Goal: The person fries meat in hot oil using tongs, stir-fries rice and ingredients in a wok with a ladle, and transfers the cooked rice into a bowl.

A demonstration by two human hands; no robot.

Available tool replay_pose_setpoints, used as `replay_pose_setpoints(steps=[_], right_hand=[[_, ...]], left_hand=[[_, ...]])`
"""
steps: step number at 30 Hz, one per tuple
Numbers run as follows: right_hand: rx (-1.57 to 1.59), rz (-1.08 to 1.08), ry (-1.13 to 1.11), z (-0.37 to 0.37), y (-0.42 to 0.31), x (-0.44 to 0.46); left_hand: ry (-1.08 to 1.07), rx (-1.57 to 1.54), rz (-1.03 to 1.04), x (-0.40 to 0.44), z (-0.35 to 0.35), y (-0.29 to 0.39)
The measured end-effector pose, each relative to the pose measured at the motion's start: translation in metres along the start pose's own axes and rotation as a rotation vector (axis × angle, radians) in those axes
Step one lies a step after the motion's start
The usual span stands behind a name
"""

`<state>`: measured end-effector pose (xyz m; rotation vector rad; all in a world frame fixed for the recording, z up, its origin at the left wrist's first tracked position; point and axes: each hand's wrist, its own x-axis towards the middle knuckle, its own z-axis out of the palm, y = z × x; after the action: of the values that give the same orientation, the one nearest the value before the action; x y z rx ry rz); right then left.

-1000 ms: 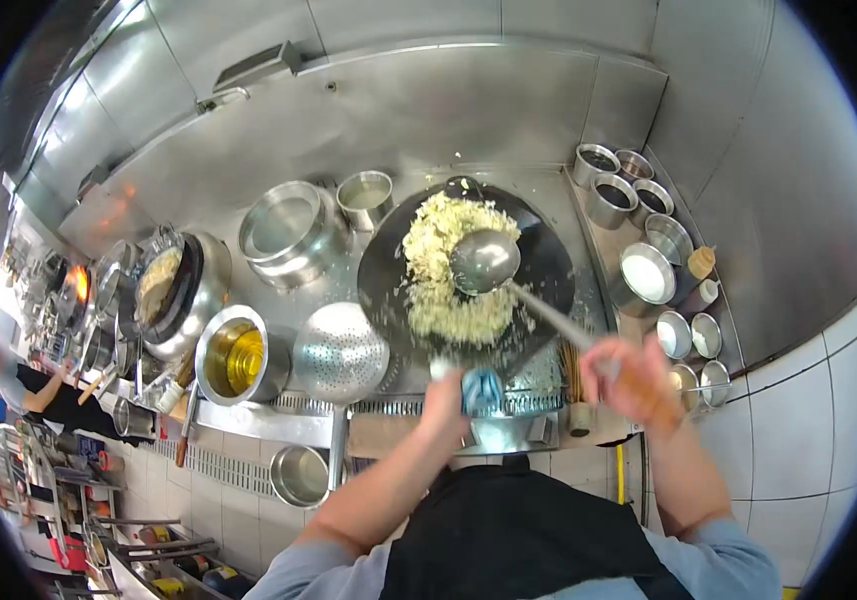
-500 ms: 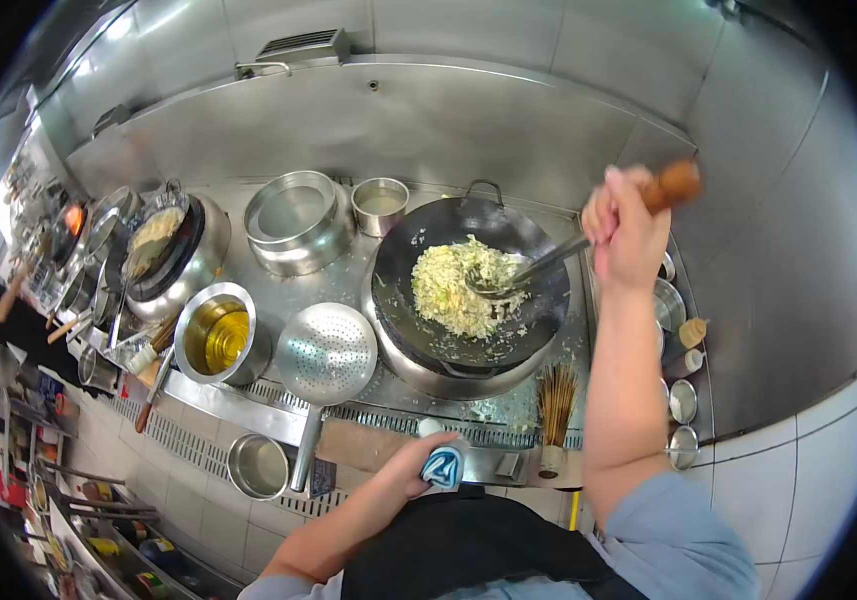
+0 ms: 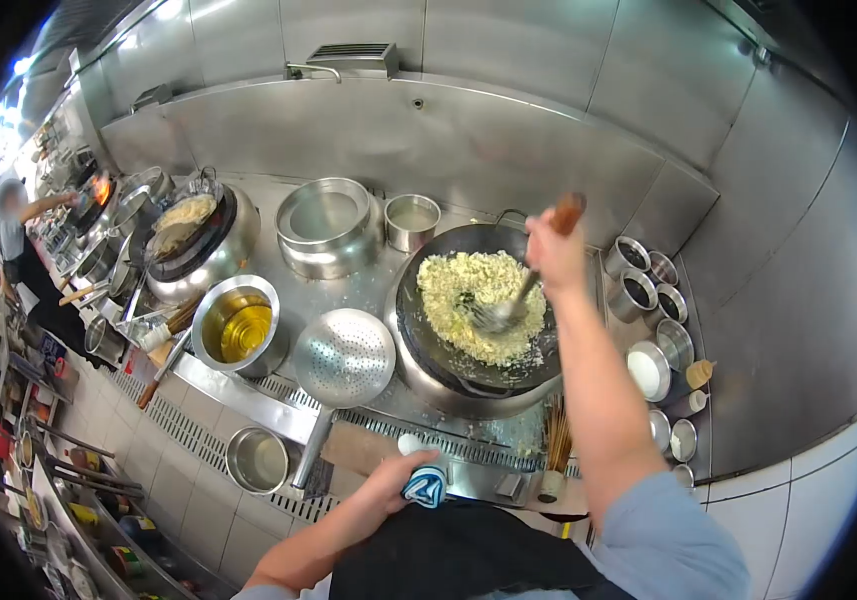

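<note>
My right hand (image 3: 557, 255) is wrapped round a long-handled metal ladle (image 3: 519, 297) with a wooden grip end. The ladle's head, blurred by motion, presses into yellowish fried rice (image 3: 471, 290) with green bits. That rice lies spread in a dark wok (image 3: 431, 352) seated on the burner. Down by the front edge of the stove, my left hand (image 3: 395, 482) is closed on a folded blue-and-white cloth (image 3: 426, 487). It stays apart from the wok.
Left of the wok lie a perforated strainer (image 3: 345, 357) and a pot of oil (image 3: 237, 325). A bamboo brush (image 3: 556, 455) sits at the stove's front. Seasoning containers (image 3: 649, 370) line the right side. Another wok (image 3: 186, 225) and a person (image 3: 24, 250) are farther left.
The view has shifted, bringing more seasoning containers into sight. My right hand has come left over the wok with the ladle more upright, and the rice is spread wider. The left hand still grips the cloth.
</note>
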<state>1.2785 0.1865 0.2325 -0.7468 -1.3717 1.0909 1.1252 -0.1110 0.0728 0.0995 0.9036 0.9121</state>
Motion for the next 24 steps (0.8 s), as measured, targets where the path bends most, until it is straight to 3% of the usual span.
replay_pose_setpoints(steps=[3,6,8,10,12,14,16,18,20,22,24], right_hand=[[0.075,-0.144,0.054,0.005,-0.037,-0.002],[0.187,-0.241,0.217,0.003,0.018,-0.01],[0.225,-0.146,0.15,0.007,0.018,0.004],[0.023,0.073,0.0,0.014,-0.032,0.023],[0.025,0.026,-0.018,0.011,-0.035,0.026],[0.32,-0.276,0.14,0.008,-0.014,0.02],[0.289,-0.133,0.33,0.012,0.02,0.017],[0.186,0.091,0.051,-0.002,-0.002,0.031],[0.205,0.112,-0.138,-0.006,-0.043,0.028],[0.229,0.117,-0.143,0.002,-0.07,-0.011],[0.205,0.164,0.055,0.011,-0.062,-0.048]], left_hand=[[0.017,0.001,0.041,0.004,-0.012,-0.017],[0.028,-0.034,0.064,0.015,-0.02,-0.022],[0.039,-0.033,0.028,0.013,-0.025,-0.024],[0.039,0.031,0.052,0.011,-0.025,-0.025],[0.042,0.003,0.066,0.002,-0.017,-0.019],[0.049,-0.034,0.082,0.003,-0.016,-0.015],[0.044,-0.003,0.043,0.005,-0.023,-0.019],[0.028,0.014,0.078,0.003,-0.021,-0.016],[0.032,0.0,0.113,0.001,-0.02,-0.02],[0.049,-0.016,0.107,0.003,-0.02,-0.018],[0.073,0.014,0.061,0.01,-0.029,-0.024]])
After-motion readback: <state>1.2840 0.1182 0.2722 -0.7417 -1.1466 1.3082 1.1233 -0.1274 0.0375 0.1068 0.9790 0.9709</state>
